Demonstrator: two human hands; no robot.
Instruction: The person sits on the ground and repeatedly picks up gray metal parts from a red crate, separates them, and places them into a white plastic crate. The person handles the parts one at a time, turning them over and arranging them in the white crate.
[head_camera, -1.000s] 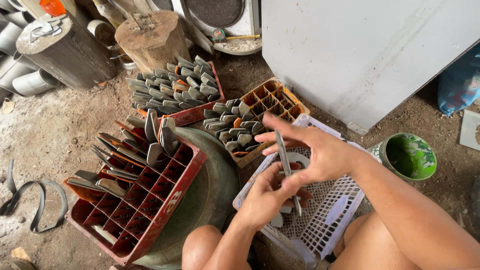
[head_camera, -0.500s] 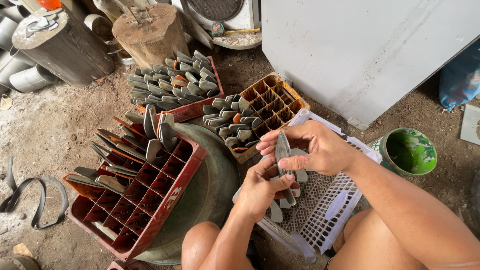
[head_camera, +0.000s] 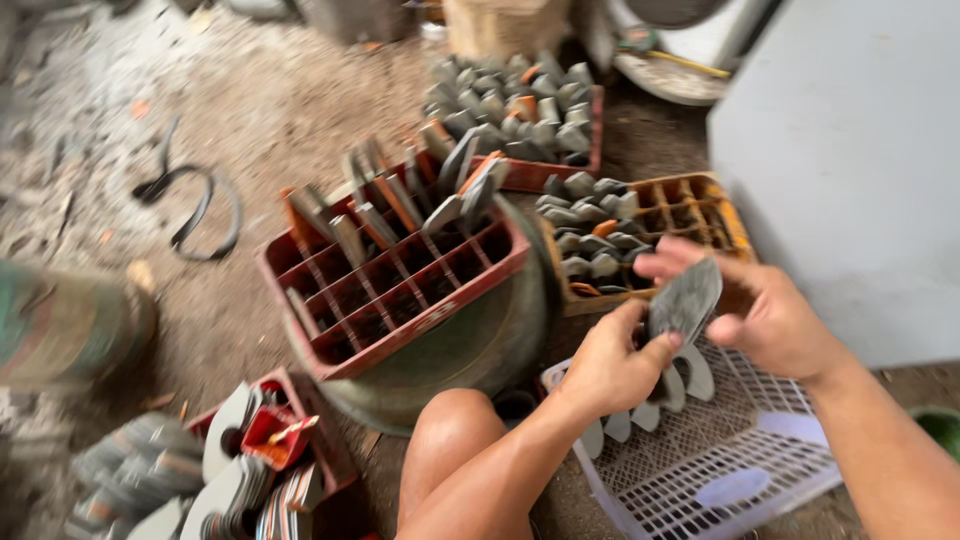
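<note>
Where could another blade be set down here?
Free: empty front cells of the red crate, right cells of the orange crate, and the white basket's mesh near the right hand. The far crate is packed.

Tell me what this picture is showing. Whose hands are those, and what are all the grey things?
The camera sits on a person's head and looks down, so you see their own two bare hands and a knee. The left hand and the right hand together hold one flat grey metal blade. More blades lie in the white plastic basket below. On the dirt floor, a red crate with little compartments holds blades standing up, and an orange crate behind holds more. The picture is a bit blurry.
</note>
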